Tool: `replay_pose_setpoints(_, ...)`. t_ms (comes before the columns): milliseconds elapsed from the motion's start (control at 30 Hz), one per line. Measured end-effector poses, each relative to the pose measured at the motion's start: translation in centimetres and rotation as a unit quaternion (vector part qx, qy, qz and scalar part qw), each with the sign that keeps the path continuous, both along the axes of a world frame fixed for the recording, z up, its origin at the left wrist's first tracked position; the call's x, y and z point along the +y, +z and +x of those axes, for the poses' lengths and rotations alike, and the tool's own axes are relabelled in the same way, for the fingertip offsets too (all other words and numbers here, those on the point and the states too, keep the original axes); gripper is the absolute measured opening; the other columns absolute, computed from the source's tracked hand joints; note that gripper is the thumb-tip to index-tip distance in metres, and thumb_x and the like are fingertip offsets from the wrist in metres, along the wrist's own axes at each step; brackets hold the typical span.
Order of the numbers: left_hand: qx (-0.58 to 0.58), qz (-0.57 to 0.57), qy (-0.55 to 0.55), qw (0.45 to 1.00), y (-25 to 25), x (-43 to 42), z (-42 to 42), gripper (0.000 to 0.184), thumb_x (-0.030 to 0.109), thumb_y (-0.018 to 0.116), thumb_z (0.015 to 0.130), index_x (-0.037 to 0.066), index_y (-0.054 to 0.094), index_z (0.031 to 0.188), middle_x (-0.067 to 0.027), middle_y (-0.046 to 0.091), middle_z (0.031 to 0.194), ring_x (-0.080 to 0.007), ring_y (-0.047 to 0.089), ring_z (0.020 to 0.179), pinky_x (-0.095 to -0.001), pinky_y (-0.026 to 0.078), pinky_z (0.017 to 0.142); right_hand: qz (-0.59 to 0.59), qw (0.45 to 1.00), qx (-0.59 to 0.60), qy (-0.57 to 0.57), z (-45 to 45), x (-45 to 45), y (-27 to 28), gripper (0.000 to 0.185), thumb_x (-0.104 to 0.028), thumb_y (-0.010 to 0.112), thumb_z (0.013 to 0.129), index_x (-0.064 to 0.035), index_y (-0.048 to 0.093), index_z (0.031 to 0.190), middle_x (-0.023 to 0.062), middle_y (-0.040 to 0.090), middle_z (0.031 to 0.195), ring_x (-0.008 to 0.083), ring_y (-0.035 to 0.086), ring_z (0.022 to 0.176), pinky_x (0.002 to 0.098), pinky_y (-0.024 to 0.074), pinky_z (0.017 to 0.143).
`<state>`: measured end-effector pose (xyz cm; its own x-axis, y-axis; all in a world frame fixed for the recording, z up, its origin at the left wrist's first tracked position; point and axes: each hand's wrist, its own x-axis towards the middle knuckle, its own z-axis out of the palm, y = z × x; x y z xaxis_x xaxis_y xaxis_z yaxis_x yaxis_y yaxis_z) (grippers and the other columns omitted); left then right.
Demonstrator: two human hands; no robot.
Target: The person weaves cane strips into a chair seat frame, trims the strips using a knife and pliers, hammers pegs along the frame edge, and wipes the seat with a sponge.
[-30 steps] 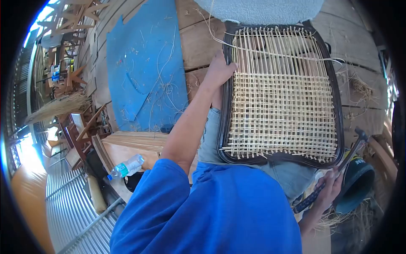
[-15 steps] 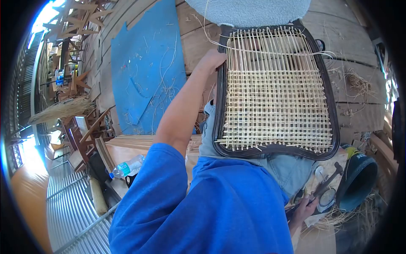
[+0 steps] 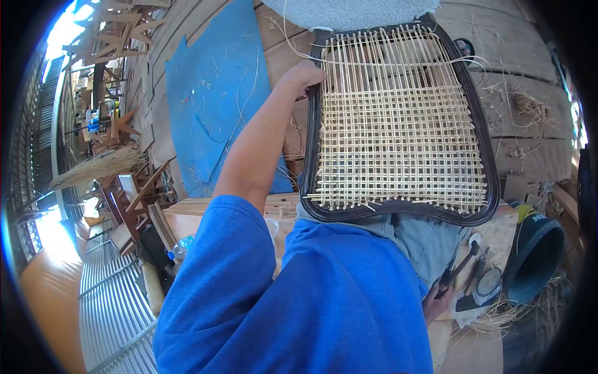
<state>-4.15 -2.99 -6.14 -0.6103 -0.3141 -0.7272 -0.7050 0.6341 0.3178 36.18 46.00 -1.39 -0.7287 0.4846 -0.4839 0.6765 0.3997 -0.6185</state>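
A dark-framed cane panel point(image 3: 398, 149) rests across my lap, with close weave in its lower part and mostly lengthwise strands at its top. My left hand point(image 3: 307, 76) is closed on the upper left of the frame, its fingertips hidden behind the edge. A loose pale cane strand point(image 3: 380, 64) crosses the upper strands and hangs out on both sides. Down at my right side, my right hand point(image 3: 438, 303) is closed at a dark tool handle point(image 3: 443, 285), partly hidden by my shirt. Beside it a hammer-like tool point(image 3: 462, 265) reaches up over the bench.
On the bench at right lie a round tin point(image 3: 488, 282) and hand tools, next to a dark bucket point(image 3: 534, 258). A blue sheet point(image 3: 218, 93) with cane scraps covers floorboards at left. A plastic bottle point(image 3: 182, 246) and a light blue cloth point(image 3: 352, 12) are around me.
The view has shifted, and the panel now appears slightly higher and to the left. My right hand and the hammer-like tool sit farther left relative to the tin. My left hand keeps its hold.
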Motion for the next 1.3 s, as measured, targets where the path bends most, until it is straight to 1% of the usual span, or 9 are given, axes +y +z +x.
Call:
replay_pose_setpoints(533,-0.072,0.030,-0.021,0.997,2.4,0.8,2.1,0.034,0.027,0.070,0.077,-0.003,0.063,0.090,-0.0079,0.063,0.076,-0.0229,0.059,0.061,-0.0375,0.051,0.056,0.139,0.982,-0.085,0.092,3.2,1.2,-2.4,0.034,-0.010,0.063,0.081,0.0010,0.055,0.112,0.0205,0.057,0.103,0.0355,0.055,0.095,0.0409,0.0424,0.084)
replay_pose_setpoints(600,0.017,-0.028,-0.361,0.932,2.9,-1.3,2.3,0.034,0.028,0.069,0.078,-0.001,0.063,0.095,-0.0064,0.063,0.081,-0.0216,0.059,0.067,-0.0367,0.051,0.061,0.145,0.982,-0.045,0.116,3.5,1.2,-3.4,0.032,-0.011,0.062,0.081,0.0007,0.055,0.110,0.0206,0.058,0.103,0.0359,0.055,0.094,0.0419,0.0426,0.083)
replay_pose_setpoints(700,-0.083,-0.013,-0.146,0.986,2.2,-1.0,1.9,0.029,0.034,0.055,0.086,0.010,0.065,0.100,-0.0052,0.063,0.085,-0.0155,0.058,0.065,-0.0329,0.050,0.057,0.051,0.977,-0.158,0.131,0.9,1.3,-0.2,0.034,-0.019,0.059,0.085,0.0004,0.055,0.113,0.0216,0.059,0.105,0.0372,0.054,0.097,0.0430,0.0419,0.086)
replay_pose_setpoints(767,-0.122,0.056,-0.035,0.990,0.9,-2.4,1.7,0.025,0.029,0.060,0.085,0.006,0.063,0.094,-0.0035,0.062,0.082,-0.0145,0.057,0.058,-0.0296,0.049,0.052,0.124,0.979,-0.066,0.147,3.1,2.6,-1.3,0.031,-0.023,0.052,0.091,-0.0028,0.056,0.114,0.0206,0.059,0.101,0.0361,0.054,0.098,0.0421,0.0422,0.085)
replay_pose_setpoints(900,-0.053,0.219,0.068,0.972,-0.3,-3.2,2.7,0.026,0.022,0.058,0.088,0.001,0.058,0.104,-0.0055,0.064,0.086,-0.0178,0.062,0.070,-0.0347,0.053,0.057,0.164,0.986,0.033,0.012,1.0,3.9,-0.6,0.019,-0.013,0.056,0.088,-0.0019,0.061,0.102,0.0179,0.059,0.095,0.0334,0.057,0.090,0.0385,0.0447,0.080)
replay_pose_setpoints(1033,0.047,0.276,0.163,0.946,-0.5,-1.9,5.0,0.025,0.012,0.058,0.089,-0.005,0.056,0.107,-0.0127,0.065,0.090,-0.0198,0.066,0.071,-0.0311,0.057,0.066,0.184,0.979,-0.003,0.083,-1.4,3.6,-1.9,0.026,-0.009,0.058,0.083,-0.0017,0.058,0.107,0.0189,0.060,0.098,0.0349,0.057,0.094,0.0413,0.0443,0.083)
replay_pose_setpoints(1167,0.021,0.301,0.165,0.939,-1.6,-2.0,5.1,0.032,0.017,0.053,0.092,-0.004,0.055,0.115,-0.0128,0.063,0.107,-0.0211,0.063,0.092,-0.0341,0.054,0.083,0.208,0.963,-0.105,0.138,-2.0,2.2,-1.6,0.036,-0.009,0.060,0.078,-0.0023,0.055,0.114,0.0210,0.059,0.104,0.0360,0.056,0.101,0.0434,0.0436,0.087)
replay_pose_setpoints(1233,0.023,0.295,0.150,0.943,-2.4,-1.3,5.7,0.031,0.026,0.055,0.090,-0.001,0.062,0.104,-0.0092,0.065,0.097,-0.0210,0.063,0.079,-0.0366,0.054,0.072,0.174,0.969,-0.126,0.121,-1.9,2.5,-2.7,0.040,-0.012,0.063,0.077,-0.0015,0.055,0.115,0.0222,0.057,0.110,0.0371,0.054,0.104,0.0435,0.0430,0.089)
replay_pose_setpoints(1300,-0.004,0.211,0.070,0.975,-2.3,-2.5,5.2,0.039,0.027,0.055,0.090,0.000,0.056,0.118,-0.0110,0.061,0.115,-0.0224,0.059,0.101,-0.0351,0.048,0.089,0.202,0.958,-0.122,0.164,0.1,3.4,-4.5,0.039,-0.015,0.064,0.077,-0.0010,0.055,0.113,0.0213,0.058,0.105,0.0384,0.054,0.101,0.0443,0.0431,0.087)
